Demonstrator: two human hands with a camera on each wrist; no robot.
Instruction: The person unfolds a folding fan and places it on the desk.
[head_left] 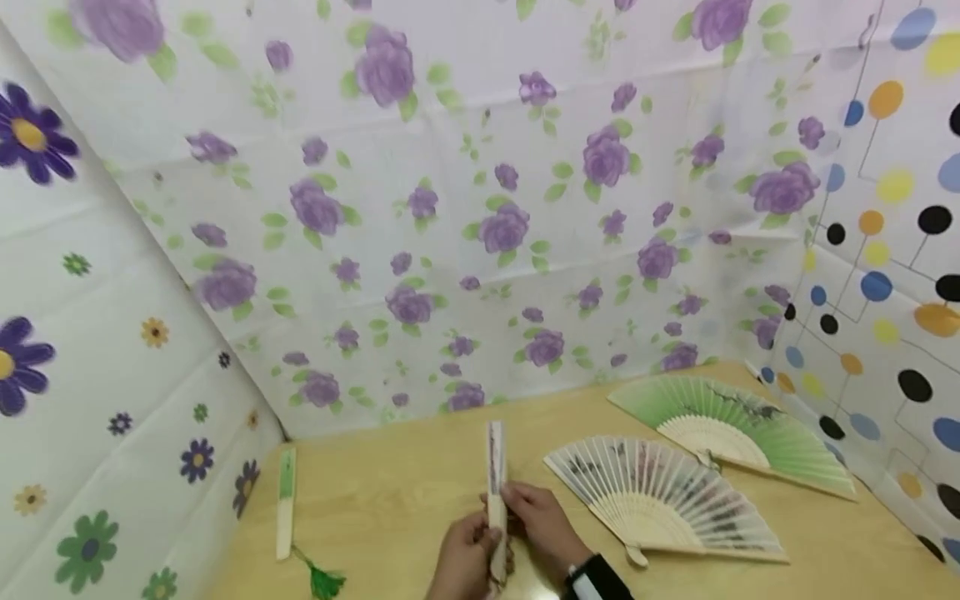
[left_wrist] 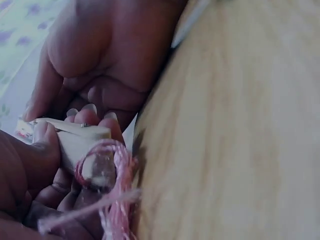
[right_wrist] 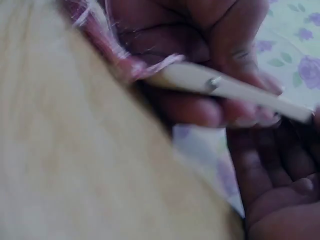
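The wooden counter (head_left: 390, 492) carries a spread green fan (head_left: 750, 433), a spread white fan (head_left: 660, 500) and a shut green fan (head_left: 286, 500) off to the left. Near the front edge both hands hold a closed fan (head_left: 495, 483) upright. The left hand (head_left: 465, 558) and right hand (head_left: 540, 521) curl their fingers (left_wrist: 42, 135) round its lower end, seemingly by the pivot, where a pink tassel (left_wrist: 112, 175) hangs.

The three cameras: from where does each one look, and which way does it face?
Head: above, facing forward and down at table, open fans, both hands on closed fan.
Left wrist: beside left hand, facing the fan's rivet end and pink tassel.
Right wrist: beside right hand, facing the same end.
Both wrist views share rivet, tassel, both hands.
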